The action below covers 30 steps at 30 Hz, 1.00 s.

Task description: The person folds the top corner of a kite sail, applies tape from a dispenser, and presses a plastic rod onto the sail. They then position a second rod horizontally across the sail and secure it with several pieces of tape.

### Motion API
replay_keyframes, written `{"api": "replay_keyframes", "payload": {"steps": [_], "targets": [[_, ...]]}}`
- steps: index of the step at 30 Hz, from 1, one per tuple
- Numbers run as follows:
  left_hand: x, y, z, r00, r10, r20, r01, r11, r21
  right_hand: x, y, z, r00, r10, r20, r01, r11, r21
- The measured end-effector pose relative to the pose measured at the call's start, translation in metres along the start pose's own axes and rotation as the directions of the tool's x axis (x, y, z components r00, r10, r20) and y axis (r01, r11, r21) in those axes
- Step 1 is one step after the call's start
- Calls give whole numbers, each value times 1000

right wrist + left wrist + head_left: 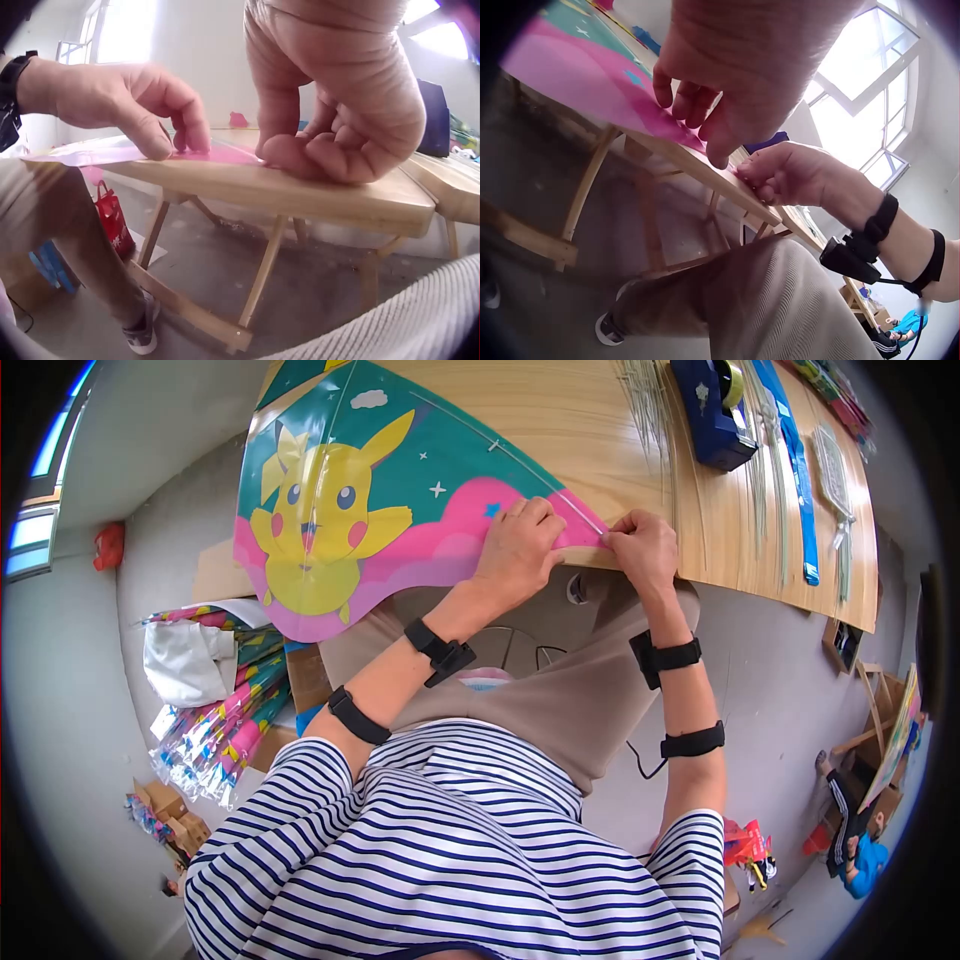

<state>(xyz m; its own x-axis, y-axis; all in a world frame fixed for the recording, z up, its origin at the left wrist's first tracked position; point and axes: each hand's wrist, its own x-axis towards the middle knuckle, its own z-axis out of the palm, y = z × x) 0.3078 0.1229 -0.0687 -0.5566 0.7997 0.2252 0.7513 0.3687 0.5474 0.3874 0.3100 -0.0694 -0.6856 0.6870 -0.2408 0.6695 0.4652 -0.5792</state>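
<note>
A printed kite-like sheet [400, 550], green and pink with a yellow cartoon figure, lies on the wooden table with its lower part over the front edge. Along its right side runs a thin pale rod [545, 480]. My left hand [518, 552] rests on the pink part, fingers bent downward and thumb near the table edge. At the sheet's pointed right corner, my right hand [645, 555] pinches the tip by the rod's end, its other fingers curled, as the right wrist view shows. Between the hands a short stretch of the pink sheet [225, 154] lies flat along the table edge.
A blue tape dispenser [712, 415], bundles of thin sticks [640, 400] and a blue strip [795, 470] lie on the table's right part. Folded printed sheets [235, 710] with a white cloth [185, 665] are at the left. Another person [865, 860] is at the far right.
</note>
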Motion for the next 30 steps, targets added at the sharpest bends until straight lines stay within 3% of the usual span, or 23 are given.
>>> {"api": "replay_keyframes", "payload": {"steps": [10,13,15,17,19,23,25,30], "targets": [[0,5,-8,999,-32,9,32,999,-25,13,6,4,995,-104,0,103,990,-99],[-5,3,-14,1000,1,-18,-3,998,-69,37,42,-26,992,85,-89,-45,925,378],[-11,7,-23,998,37,-56,-44,989,-143,68,67,-60,952,16,-306,118,903,414],[-23,14,-30,999,14,-32,-21,976,-215,84,46,-104,887,47,-459,122,936,332],[-31,21,-38,1000,17,16,-13,970,-244,107,35,-129,913,134,-386,140,786,602],[-48,21,-49,996,0,85,21,969,-247,143,27,-149,964,214,-159,5,583,812],[-54,22,-57,993,-47,107,72,966,-246,151,28,-155,971,234,-55,-89,565,820],[-65,19,-55,986,-109,126,137,961,-239,149,21,-157,978,190,-88,-71,696,715]]}}
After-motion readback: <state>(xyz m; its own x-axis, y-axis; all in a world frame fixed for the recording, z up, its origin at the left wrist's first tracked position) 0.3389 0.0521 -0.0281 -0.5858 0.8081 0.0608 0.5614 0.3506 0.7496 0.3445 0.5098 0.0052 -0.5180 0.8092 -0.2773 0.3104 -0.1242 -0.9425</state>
